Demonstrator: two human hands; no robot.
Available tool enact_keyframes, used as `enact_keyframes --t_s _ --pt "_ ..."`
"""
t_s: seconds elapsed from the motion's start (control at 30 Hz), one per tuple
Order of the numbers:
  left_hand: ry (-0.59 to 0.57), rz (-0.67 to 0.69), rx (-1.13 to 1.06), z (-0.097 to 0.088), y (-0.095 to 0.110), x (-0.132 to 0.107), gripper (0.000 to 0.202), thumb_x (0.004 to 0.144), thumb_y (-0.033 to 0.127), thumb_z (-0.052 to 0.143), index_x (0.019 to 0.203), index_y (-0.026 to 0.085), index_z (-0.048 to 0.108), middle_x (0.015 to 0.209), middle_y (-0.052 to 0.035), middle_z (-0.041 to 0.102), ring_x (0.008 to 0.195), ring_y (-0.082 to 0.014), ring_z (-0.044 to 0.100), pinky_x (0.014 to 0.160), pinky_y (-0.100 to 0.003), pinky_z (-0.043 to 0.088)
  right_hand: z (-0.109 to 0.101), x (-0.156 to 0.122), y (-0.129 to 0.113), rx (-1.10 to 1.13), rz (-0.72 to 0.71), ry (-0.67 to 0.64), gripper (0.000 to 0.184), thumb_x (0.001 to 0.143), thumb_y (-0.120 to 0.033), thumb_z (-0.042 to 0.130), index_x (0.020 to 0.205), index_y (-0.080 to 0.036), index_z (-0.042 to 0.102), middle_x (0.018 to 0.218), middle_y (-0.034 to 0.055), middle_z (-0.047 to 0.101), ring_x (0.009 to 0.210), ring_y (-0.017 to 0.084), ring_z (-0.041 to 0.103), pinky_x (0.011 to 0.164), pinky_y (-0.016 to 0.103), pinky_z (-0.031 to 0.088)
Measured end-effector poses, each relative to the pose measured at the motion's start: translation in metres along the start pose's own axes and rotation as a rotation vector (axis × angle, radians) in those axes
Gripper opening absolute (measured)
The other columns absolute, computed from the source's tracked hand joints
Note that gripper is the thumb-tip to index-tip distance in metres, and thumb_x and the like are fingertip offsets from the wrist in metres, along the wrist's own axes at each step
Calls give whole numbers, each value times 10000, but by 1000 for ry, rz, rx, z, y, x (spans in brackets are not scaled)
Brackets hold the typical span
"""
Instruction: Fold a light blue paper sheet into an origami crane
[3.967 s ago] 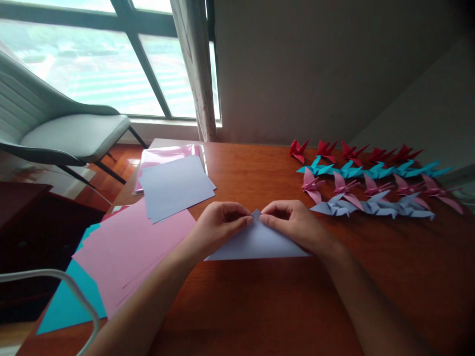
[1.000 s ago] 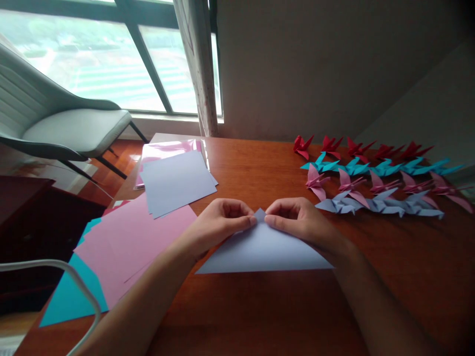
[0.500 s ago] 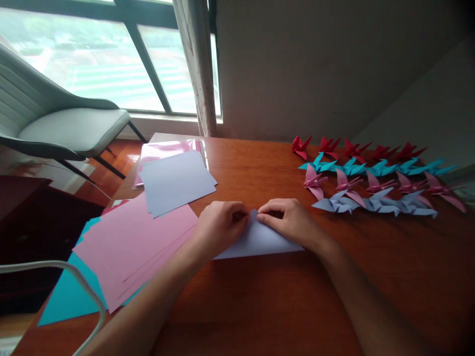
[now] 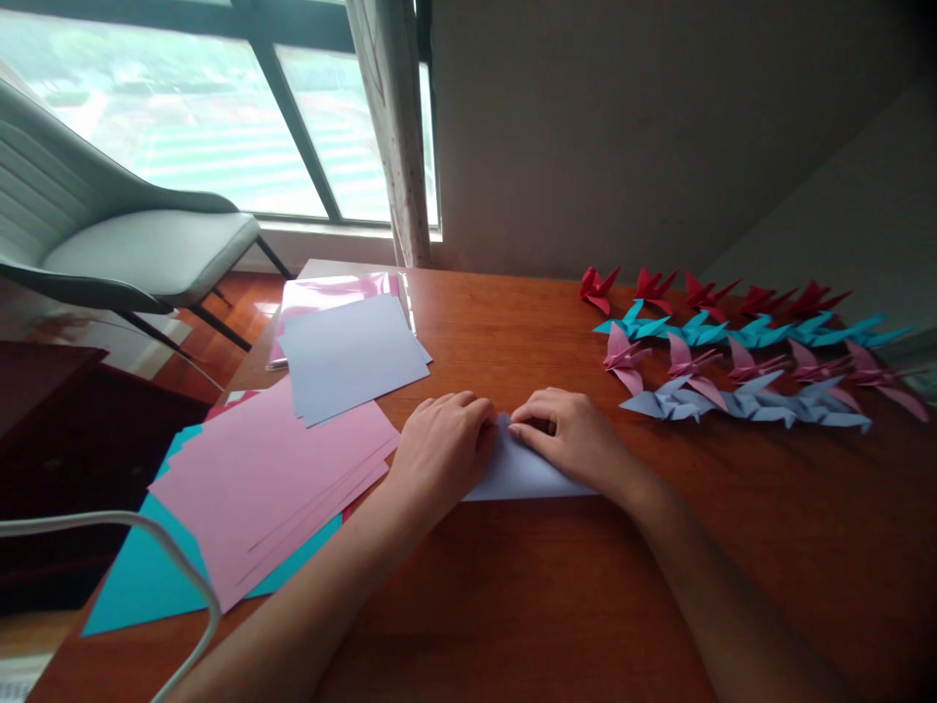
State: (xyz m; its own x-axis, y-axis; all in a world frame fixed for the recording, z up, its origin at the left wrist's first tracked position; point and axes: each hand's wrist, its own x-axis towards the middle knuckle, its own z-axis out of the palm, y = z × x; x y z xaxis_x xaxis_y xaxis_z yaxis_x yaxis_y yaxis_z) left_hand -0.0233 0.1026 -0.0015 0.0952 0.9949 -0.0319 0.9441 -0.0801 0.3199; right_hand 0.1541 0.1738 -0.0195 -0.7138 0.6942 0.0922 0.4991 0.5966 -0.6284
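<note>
A pale lilac sheet of origami paper (image 4: 523, 476), folded into a triangle, lies on the table with its point away from me. My left hand (image 4: 448, 441) covers its left side, fingers curled together and pressed on the paper beside the tip. At the right of the tip, my right hand (image 4: 567, 430) is closed, thumb and forefinger pinched at the sloping edge. The fingertips of my left hand are partly hidden behind its own knuckles.
Folded paper cranes stand in rows at the right: red (image 4: 596, 289), turquoise (image 4: 699, 330), pink (image 4: 688, 363) and lilac (image 4: 673, 400). Lilac sheets (image 4: 355, 356), pink sheets (image 4: 270, 478) and turquoise sheets (image 4: 142, 576) lie left. A white cable (image 4: 157, 532) curves at lower left; a chair (image 4: 153, 249) stands beyond.
My left hand has turned and come down over the left side of the folded sheet, covering more of it. The right hand stays almost in place. The view has shifted slightly.
</note>
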Motion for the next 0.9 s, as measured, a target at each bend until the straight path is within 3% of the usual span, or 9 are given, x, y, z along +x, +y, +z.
enact_keyframes --t_s 0.23,0.43,0.7,0.9 --pt "17 -70 -19 -1 -1 1 64 894 280 583 912 224 608 941 -24 674 808 -196 619 651 -297 379 0 -1 -4 -74 -7 -17 44 868 -189 686 836 -184 716 826 18 708 823 172 602 770 293 426" --pt "12 -23 4 1 -2 0 58 907 278 574 923 231 605 951 -22 659 828 -204 620 672 -305 394 2 -3 -4 -129 1 -8 38 875 -195 670 841 -195 688 837 18 702 828 182 597 767 302 419" --pt "12 18 1 2 -4 -1 155 930 247 523 895 259 673 907 -11 659 838 -200 621 675 -303 387 4 -3 -6 -177 17 11 55 869 -214 670 835 -207 628 817 8 655 822 188 565 752 312 416" --pt "29 12 3 3 -5 -1 180 940 279 529 894 277 703 877 -3 655 833 -194 625 628 -290 370 4 -6 -8 -176 -30 42 113 882 -169 640 975 -230 663 949 20 649 906 182 576 773 297 434"
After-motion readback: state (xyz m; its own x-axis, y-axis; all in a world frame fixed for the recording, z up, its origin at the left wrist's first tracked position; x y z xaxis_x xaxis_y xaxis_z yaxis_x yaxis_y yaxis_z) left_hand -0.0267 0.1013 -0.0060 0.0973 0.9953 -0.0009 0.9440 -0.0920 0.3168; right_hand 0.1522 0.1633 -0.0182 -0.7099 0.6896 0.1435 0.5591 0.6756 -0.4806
